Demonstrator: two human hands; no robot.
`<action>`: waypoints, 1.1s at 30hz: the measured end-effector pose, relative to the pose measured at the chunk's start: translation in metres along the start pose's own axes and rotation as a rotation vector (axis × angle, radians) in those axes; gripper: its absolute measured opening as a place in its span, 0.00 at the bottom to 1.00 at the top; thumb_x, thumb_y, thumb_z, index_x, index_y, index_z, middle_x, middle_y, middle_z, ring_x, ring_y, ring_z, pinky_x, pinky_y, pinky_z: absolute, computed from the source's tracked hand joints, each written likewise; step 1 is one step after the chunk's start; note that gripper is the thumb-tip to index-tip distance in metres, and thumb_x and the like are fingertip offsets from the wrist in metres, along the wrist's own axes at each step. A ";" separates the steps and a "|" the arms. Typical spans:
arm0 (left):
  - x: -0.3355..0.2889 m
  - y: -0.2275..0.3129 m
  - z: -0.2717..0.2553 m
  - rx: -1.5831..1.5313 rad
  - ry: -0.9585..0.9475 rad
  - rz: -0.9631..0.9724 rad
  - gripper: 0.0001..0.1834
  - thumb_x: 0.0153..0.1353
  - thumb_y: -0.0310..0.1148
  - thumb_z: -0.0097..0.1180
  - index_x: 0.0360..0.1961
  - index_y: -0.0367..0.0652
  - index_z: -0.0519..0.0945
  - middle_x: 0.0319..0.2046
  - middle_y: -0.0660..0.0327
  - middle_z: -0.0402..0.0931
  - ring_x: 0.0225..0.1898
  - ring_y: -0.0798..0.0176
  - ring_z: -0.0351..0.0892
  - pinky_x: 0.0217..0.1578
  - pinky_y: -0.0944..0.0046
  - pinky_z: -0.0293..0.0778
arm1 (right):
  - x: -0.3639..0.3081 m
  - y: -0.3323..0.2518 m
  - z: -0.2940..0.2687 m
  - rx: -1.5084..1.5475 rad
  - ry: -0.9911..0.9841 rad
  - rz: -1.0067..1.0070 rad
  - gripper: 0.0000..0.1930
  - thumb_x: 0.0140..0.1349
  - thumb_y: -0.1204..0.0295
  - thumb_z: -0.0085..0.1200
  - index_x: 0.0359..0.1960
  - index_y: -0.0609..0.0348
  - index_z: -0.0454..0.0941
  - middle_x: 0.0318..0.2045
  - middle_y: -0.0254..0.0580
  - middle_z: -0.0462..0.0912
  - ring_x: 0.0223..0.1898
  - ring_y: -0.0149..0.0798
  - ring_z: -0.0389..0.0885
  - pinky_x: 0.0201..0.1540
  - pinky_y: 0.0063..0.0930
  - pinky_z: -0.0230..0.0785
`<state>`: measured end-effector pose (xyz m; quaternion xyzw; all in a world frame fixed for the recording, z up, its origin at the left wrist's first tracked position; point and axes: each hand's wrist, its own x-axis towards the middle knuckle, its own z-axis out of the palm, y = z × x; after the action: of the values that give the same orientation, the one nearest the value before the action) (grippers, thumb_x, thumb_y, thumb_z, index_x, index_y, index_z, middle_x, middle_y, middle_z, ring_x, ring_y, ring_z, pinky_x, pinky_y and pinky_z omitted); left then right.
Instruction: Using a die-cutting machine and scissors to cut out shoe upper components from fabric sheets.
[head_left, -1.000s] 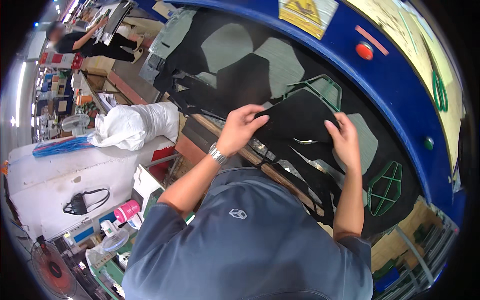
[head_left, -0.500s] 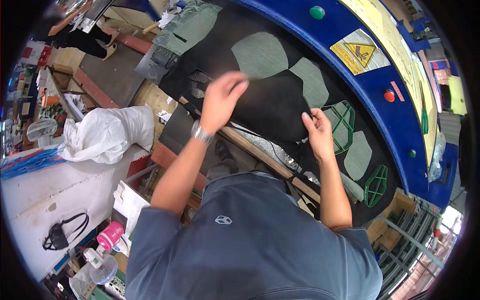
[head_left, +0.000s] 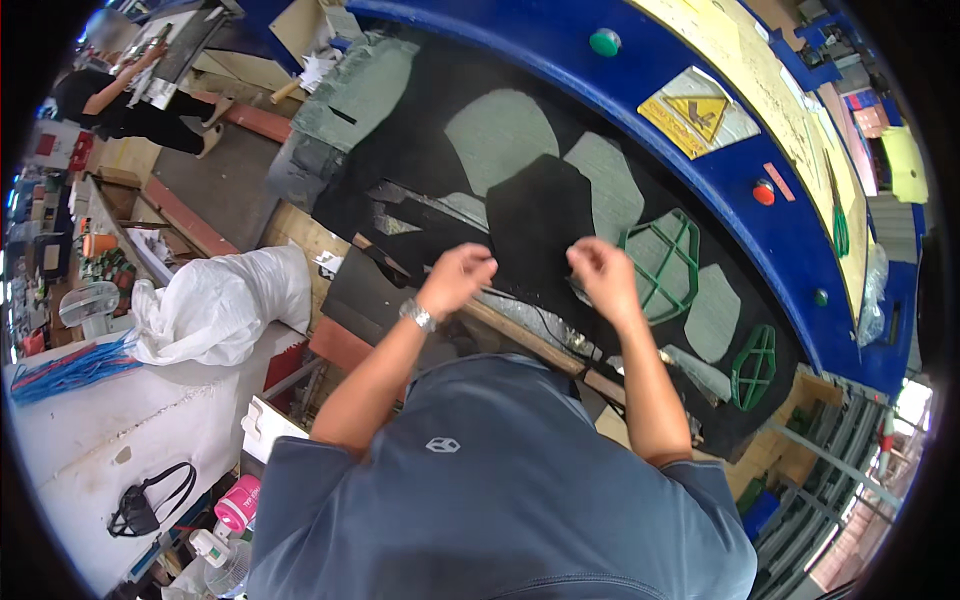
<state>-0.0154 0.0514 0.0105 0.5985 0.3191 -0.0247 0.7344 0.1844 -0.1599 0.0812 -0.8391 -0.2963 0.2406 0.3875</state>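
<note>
A dark, hexagon-like black sheet piece point(head_left: 541, 212) lies between my two hands, its far end overlapping the grey-green cut-out areas. My left hand point(head_left: 459, 279), with a metal-banded watch on its wrist, has its fingers closed at the piece's near left edge. On the opposite edge, the bent fingers of my right hand point(head_left: 603, 276) pinch the piece. Just right of that hand, a green cutting die point(head_left: 662, 265) rests over a pale cut-out shape. Another green die point(head_left: 752, 367) lies farther right on the black sheet material point(head_left: 430, 110).
A blue machine beam point(head_left: 560, 60) with coloured buttons and a yellow warning plate curves along the far side. A wooden rail point(head_left: 535, 345) runs along the near edge. White sacking point(head_left: 225, 300) sits on a table at left. Another person point(head_left: 120, 100) stands far left.
The black piece has swung from lying sideways to pointing away from me. My left hand has come down and right to its edge; my right hand has shifted slightly left.
</note>
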 end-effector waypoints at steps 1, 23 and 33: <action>-0.010 -0.001 0.012 -0.053 0.002 -0.030 0.19 0.72 0.37 0.66 0.58 0.39 0.80 0.43 0.61 0.85 0.40 0.67 0.86 0.40 0.62 0.84 | 0.028 -0.004 -0.008 -0.036 0.088 -0.120 0.13 0.70 0.67 0.65 0.45 0.67 0.85 0.31 0.49 0.89 0.34 0.39 0.90 0.38 0.35 0.80; 0.024 -0.006 0.152 -0.116 0.760 0.078 0.18 0.66 0.37 0.72 0.35 0.41 0.73 0.27 0.65 0.76 0.26 0.72 0.76 0.27 0.63 0.76 | 0.191 0.044 -0.038 -0.252 -0.165 -0.466 0.24 0.55 0.72 0.75 0.53 0.60 0.79 0.47 0.53 0.80 0.53 0.58 0.81 0.55 0.47 0.74; -0.112 0.170 0.142 0.647 0.577 0.798 0.09 0.66 0.27 0.68 0.47 0.39 0.87 0.39 0.52 0.88 0.38 0.49 0.89 0.41 0.61 0.83 | 0.048 -0.149 -0.135 -0.228 -0.475 -1.412 0.31 0.56 0.68 0.74 0.64 0.55 0.78 0.46 0.43 0.88 0.50 0.48 0.86 0.57 0.46 0.73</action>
<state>0.0295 -0.0663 0.2244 0.8485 0.2325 0.3213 0.3503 0.2577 -0.1181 0.2697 -0.4101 -0.8626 0.0774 0.2858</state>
